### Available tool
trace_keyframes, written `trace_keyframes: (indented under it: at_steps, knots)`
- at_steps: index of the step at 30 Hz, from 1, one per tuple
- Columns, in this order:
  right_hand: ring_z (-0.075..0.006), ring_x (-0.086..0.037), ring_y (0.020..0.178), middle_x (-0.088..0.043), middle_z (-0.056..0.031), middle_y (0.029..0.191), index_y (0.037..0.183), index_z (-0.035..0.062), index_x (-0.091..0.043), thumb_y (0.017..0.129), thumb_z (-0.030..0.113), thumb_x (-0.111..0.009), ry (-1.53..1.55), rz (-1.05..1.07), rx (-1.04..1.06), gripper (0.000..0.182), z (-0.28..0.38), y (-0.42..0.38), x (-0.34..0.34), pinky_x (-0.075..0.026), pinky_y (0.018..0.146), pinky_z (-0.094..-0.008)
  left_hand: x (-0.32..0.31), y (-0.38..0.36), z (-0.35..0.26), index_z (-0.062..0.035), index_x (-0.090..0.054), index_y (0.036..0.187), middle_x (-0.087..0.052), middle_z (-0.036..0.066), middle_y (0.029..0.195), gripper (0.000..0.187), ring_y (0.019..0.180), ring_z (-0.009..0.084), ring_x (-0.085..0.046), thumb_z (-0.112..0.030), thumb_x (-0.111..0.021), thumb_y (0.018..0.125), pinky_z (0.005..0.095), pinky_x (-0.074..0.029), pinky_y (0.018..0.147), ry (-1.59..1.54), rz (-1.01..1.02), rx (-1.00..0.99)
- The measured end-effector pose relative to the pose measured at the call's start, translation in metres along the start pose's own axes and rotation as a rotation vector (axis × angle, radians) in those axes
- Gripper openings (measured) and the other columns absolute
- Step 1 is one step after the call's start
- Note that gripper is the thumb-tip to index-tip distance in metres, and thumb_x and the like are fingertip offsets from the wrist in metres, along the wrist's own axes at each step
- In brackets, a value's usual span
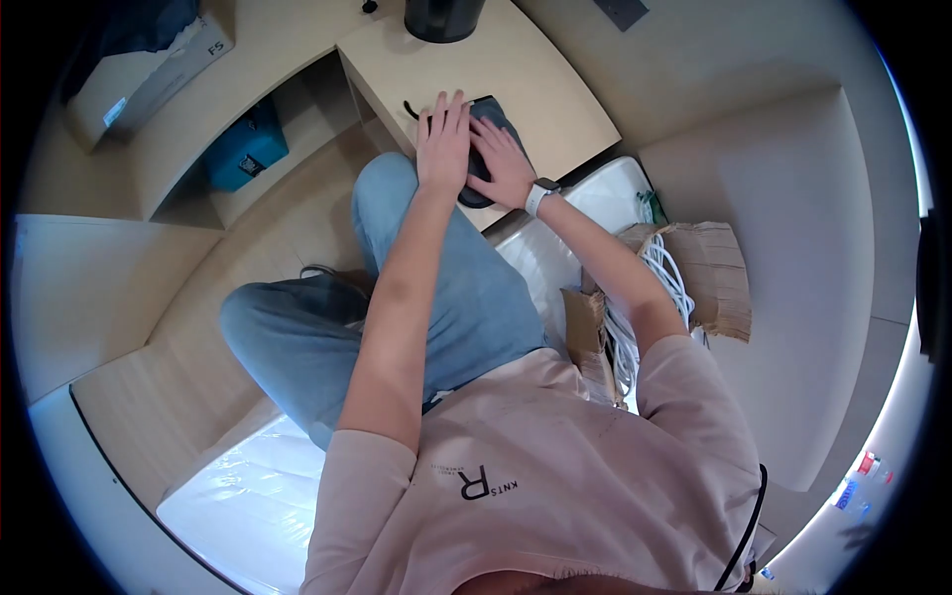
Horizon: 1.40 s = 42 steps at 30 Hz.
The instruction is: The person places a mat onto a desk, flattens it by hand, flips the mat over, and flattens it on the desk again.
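Note:
A dark grey, flat pouch (pixel 478 195) with a small black strap lies on the light wood tabletop (pixel 540 74), near its front edge. My left hand (pixel 443 144) rests flat on the pouch's left side, fingers stretched forward and close together. Beside it, my right hand (pixel 503 164) lies on the pouch with its fingers extended toward the left hand; a white-banded watch (pixel 540 196) is on that wrist. Both palms cover most of the pouch, so its middle is hidden. Neither hand is wrapped around it.
At the tabletop's back stands a black cylindrical container (pixel 443 22). A teal box (pixel 246 149) sits in the open shelf at left, below a cardboard box (pixel 169 79). By my right arm, a torn carton (pixel 709 273) holds white cables (pixel 666 273). Bottles (pixel 861 486) stand far right.

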State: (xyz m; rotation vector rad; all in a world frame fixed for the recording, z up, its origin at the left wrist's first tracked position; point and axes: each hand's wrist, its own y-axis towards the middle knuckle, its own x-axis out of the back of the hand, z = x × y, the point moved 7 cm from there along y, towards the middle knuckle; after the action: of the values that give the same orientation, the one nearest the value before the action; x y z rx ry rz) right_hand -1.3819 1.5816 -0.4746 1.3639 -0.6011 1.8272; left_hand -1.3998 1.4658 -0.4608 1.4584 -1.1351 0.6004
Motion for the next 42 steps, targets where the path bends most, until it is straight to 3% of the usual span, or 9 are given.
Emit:
trace_keyframes:
  at_steps: [2, 3, 13, 19, 21, 24, 32, 37, 42]
  knots:
    - [-0.0364, -0.025, 0.161, -0.031, -0.0187, 0.171, 0.162, 0.0008, -0.034, 0.093, 0.041, -0.064, -0.031, -0.190, -0.046, 0.085, -0.006, -0.011, 0.013, -0.018, 0.130, -0.0545, -0.030, -0.005, -0.004, -0.0073, -0.055, 0.149, -0.046, 0.003, 0.164, 0.052, 0.154, 0.0244, -0.039, -0.007, -0.052, 0.097, 0.0469, -0.030, 0.126, -0.020, 0.231, -0.092]
    - [-0.0367, -0.024, 0.161, -0.032, -0.0201, 0.170, 0.161, -0.0009, -0.032, 0.096, 0.041, -0.063, -0.051, -0.241, -0.095, 0.083, -0.007, -0.019, 0.012, -0.018, 0.130, -0.0561, -0.041, -0.009, -0.004, -0.0062, -0.060, 0.144, -0.054, 0.009, 0.158, 0.047, 0.152, 0.0248, -0.043, -0.013, -0.056, 0.099, 0.0462, -0.033, 0.125, -0.061, 0.262, -0.105]
    - [-0.0367, -0.022, 0.161, -0.029, -0.0249, 0.170, 0.162, -0.0073, -0.028, 0.101, 0.051, -0.057, -0.197, -0.065, -0.081, 0.089, -0.013, -0.057, 0.006, -0.015, 0.130, -0.0560, -0.038, -0.014, -0.005, -0.0081, -0.050, 0.153, -0.043, 0.008, 0.166, 0.057, 0.155, 0.0248, -0.039, -0.013, -0.059, 0.097, 0.0450, -0.033, 0.126, -0.027, 0.309, -0.100]
    - [-0.0388, -0.020, 0.162, -0.026, -0.0263, 0.171, 0.162, -0.0077, -0.027, 0.101, 0.053, -0.056, -0.302, -0.001, -0.098, 0.091, -0.012, -0.061, 0.016, -0.015, 0.130, -0.0560, -0.028, -0.016, -0.011, -0.0068, -0.044, 0.158, -0.035, 0.009, 0.171, 0.061, 0.159, 0.0252, -0.029, -0.031, -0.054, 0.103, 0.0488, -0.025, 0.130, -0.031, 0.359, -0.090]
    - [-0.0390, -0.019, 0.162, -0.024, -0.0264, 0.172, 0.163, -0.0073, -0.025, 0.101, 0.052, -0.056, -0.268, -0.024, -0.047, 0.091, 0.000, -0.051, 0.033, -0.015, 0.131, -0.0559, -0.026, -0.016, -0.021, -0.0089, -0.038, 0.164, -0.029, 0.007, 0.174, 0.072, 0.163, 0.0227, -0.019, -0.050, -0.048, 0.106, 0.0503, -0.016, 0.132, 0.158, 0.370, -0.192]
    - [-0.0389, -0.018, 0.162, -0.022, -0.0262, 0.172, 0.164, -0.0074, -0.023, 0.101, 0.052, -0.057, -0.184, -0.056, 0.023, 0.093, -0.007, -0.051, 0.023, -0.016, 0.131, -0.0547, -0.045, -0.022, -0.022, -0.0107, -0.031, 0.167, -0.023, 0.004, 0.177, 0.076, 0.164, 0.0214, -0.014, -0.055, -0.044, 0.107, 0.0502, -0.010, 0.133, 0.151, 0.379, -0.263]
    - [-0.0334, -0.018, 0.163, -0.022, -0.0214, 0.174, 0.166, -0.0028, -0.020, 0.104, 0.050, -0.053, -0.127, 0.126, -0.008, 0.087, -0.051, -0.058, 0.017, -0.014, 0.131, -0.0545, -0.037, -0.020, -0.021, -0.0122, -0.024, 0.169, -0.017, 0.004, 0.178, 0.075, 0.164, 0.0230, -0.014, -0.052, -0.043, 0.108, 0.0513, -0.013, 0.133, 0.066, 0.509, -0.203]
    - [-0.0361, -0.023, 0.161, -0.026, -0.0223, 0.173, 0.165, -0.0024, -0.026, 0.104, 0.046, -0.052, -0.034, -0.151, 0.012, 0.081, -0.028, -0.017, 0.038, -0.015, 0.131, -0.0547, -0.037, -0.018, -0.022, -0.0071, -0.020, 0.170, -0.012, 0.009, 0.179, 0.084, 0.166, 0.0243, -0.005, -0.056, -0.043, 0.105, 0.0502, -0.007, 0.133, 0.190, 0.510, -0.186]
    - [-0.0356, -0.025, 0.160, -0.030, -0.0214, 0.171, 0.164, -0.0010, -0.028, 0.105, 0.048, -0.048, -0.007, -0.153, 0.077, 0.079, -0.022, 0.027, 0.020, -0.018, 0.130, -0.0556, -0.041, -0.017, -0.021, -0.0029, -0.018, 0.169, -0.012, 0.011, 0.179, 0.088, 0.166, 0.0249, -0.004, -0.055, -0.045, 0.104, 0.0489, -0.007, 0.133, 0.156, 0.551, -0.193]
